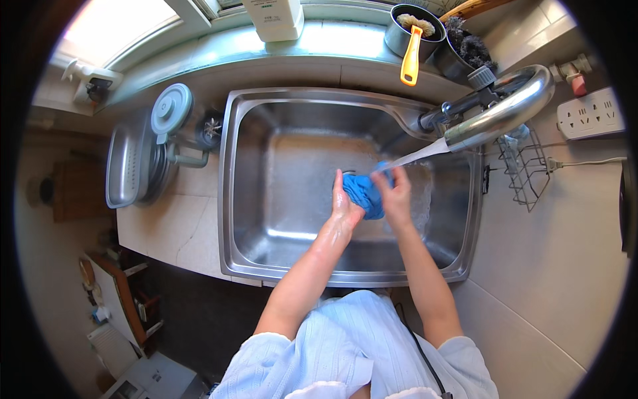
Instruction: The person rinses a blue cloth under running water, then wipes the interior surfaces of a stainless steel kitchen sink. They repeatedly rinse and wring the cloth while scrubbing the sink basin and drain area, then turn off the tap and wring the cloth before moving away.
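Observation:
Over the basin of a stainless steel sink point(279, 234) I hold a bunched blue cloth point(365, 195). My left hand point(344, 202) supports it from the left and below, with the thumb pointing up. On the cloth's right side, my right hand point(396, 192) grips its upper edge between thumb and fingers. A stream of water point(421, 153) runs from the chrome faucet point(503, 124) onto the cloth beside my right fingers. My left hand and forearm look wet. Part of the drain shows behind the cloth.
Left of the sink stand a lidded blender jug point(172, 112) and stacked metal trays point(124, 164). A pot with an orange-handled brush point(410, 60) and a white bottle point(276, 20) occupy the sill. To the right are a wire rack point(523, 164) and a power strip point(592, 114).

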The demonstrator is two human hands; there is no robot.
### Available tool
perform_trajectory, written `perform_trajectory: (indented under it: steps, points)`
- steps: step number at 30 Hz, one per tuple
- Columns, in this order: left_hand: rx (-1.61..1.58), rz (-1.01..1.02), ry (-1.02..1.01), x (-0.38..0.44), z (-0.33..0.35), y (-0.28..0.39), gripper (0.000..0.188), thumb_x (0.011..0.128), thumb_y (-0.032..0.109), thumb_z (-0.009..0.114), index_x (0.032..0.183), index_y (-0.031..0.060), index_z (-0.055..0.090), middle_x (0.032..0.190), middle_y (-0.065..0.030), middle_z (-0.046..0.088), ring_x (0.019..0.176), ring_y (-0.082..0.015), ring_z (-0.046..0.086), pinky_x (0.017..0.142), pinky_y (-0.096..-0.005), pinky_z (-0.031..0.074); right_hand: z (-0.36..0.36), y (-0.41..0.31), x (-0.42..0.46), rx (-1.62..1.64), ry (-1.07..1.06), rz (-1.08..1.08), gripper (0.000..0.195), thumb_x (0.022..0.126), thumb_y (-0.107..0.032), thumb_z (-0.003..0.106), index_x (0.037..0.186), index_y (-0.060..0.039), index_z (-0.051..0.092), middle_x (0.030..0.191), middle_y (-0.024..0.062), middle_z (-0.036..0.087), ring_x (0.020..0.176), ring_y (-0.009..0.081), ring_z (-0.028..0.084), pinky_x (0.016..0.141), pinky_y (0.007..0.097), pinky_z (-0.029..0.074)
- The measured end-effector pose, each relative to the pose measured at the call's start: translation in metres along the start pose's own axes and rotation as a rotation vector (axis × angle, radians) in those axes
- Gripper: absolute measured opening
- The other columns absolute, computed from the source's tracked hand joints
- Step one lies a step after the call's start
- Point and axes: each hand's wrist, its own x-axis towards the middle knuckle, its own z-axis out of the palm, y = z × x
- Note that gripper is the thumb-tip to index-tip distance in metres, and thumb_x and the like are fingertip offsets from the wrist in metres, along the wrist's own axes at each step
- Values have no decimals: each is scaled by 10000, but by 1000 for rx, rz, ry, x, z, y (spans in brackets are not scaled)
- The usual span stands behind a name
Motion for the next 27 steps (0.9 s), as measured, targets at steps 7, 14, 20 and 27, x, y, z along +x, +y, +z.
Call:
perform_trajectory:
  steps: [7,14,20,27]
  points:
    - [-51,12,-164,28,-28,-28,360,906,479,415,960,141,524,893,10,567,817,-130,555,751,-314,469,27,-24,0,-660,-179,-432,184,729,-233,648,685,-55,641,616,162,579,604,326,589,562,374,468]
    - [-13,-77,18,55,-49,-36,501,850,558,450,1123,141,506,903,-28,567,776,-164,579,668,-338,498,18,0,5,-695,-38,-284,211,742,-202,582,623,-36,635,593,191,566,506,332,558,493,372,421]
    - [-57,-124,-215,7,10,-13,736,837,650,342,1266,55,399,1254,-107,445,1074,-228,475,911,-394,405,21,-2,30,-939,-85,-293,167,729,-232,629,771,-71,615,662,169,591,579,318,573,555,357,447]
    - [-19,-107,-251,3,30,18,313,870,334,550,1019,60,541,841,-51,576,740,-150,557,657,-276,489,-46,-2,46,294,-445,253,480,853,-380,534,1210,-76,430,1157,50,492,1000,195,520,882,378,403]
